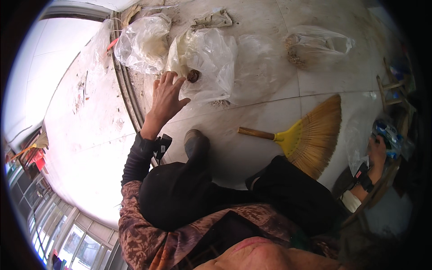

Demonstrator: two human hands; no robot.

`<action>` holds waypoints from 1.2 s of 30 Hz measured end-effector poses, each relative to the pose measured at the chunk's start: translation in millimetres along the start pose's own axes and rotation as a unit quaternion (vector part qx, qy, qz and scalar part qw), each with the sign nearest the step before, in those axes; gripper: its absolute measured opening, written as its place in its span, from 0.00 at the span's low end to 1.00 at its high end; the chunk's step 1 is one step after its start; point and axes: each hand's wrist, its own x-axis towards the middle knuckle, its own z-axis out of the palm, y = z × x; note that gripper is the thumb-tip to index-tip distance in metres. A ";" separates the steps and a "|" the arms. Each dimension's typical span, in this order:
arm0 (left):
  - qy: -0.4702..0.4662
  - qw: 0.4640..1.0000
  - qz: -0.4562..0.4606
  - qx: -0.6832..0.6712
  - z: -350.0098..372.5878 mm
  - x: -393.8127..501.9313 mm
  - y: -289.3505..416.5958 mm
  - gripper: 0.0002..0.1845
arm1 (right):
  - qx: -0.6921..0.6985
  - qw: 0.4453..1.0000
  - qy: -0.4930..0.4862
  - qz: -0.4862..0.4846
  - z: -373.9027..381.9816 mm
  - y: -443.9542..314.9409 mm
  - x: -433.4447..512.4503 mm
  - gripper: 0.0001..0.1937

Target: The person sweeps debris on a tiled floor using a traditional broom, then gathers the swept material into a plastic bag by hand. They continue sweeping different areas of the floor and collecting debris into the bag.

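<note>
My left hand point(167, 98) is stretched over the floor beside a door track, fingers spread and nothing in it. Just right of its fingertips a dark brown lump point(193, 76) lies on a crumpled clear plastic bag point(216, 64). Another clear bag point(143, 44) lies beyond the hand. At the far right my right hand point(377, 148) is at a blue and green plastic package point(388, 138); whether it grips the package is hard to tell. Between the hands a straw broom point(320, 135) with a yellow collar and short wooden handle lies flat on the tiles.
A metal door track point(126, 91) crosses the floor on the left. A clear bag with crumbly brown matter point(317, 44) lies at the upper right. A small wooden stool point(391, 86) stands at the right edge. Another broom point(41, 140) is at the far left.
</note>
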 end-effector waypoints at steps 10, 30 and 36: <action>0.045 0.983 -0.100 -0.148 20.8 -7.2 -18.5 0.40 | 0.160 0.942 0.007 -0.294 12.7 -289.9 18.5 0.40; 0.039 0.976 -0.117 -0.178 47.2 -11.7 -38.8 0.38 | 0.528 0.781 -0.049 -0.329 85.9 -364.5 37.4 0.22; 0.070 0.974 -0.102 -0.192 52.9 -12.8 -37.8 0.35 | 0.675 0.686 -0.105 -0.252 61.3 -377.7 8.6 0.16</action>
